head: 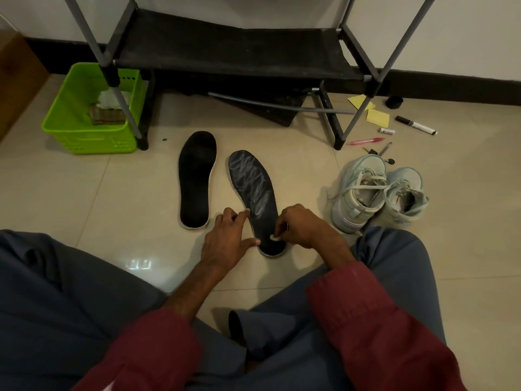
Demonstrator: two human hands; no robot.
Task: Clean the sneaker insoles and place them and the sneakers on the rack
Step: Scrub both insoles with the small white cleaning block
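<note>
Two black insoles lie on the tiled floor in front of me. The left insole (196, 179) is plain black. The right insole (252, 190) carries white scribbled marks over its front half. My left hand (228, 238) presses on that insole's left edge near the heel, fingers spread. My right hand (300, 225) pinches a small white piece (275, 237) against the heel. A pair of pale blue sneakers (377, 193) stands to the right. The black rack (236, 49) stands behind the insoles.
A green plastic basket (93, 111) with cloths sits at the rack's left leg. Yellow sticky notes (376, 117), a marker (415, 125), a pink pen (365, 141) and small bits lie right of the rack. My knees flank the hands.
</note>
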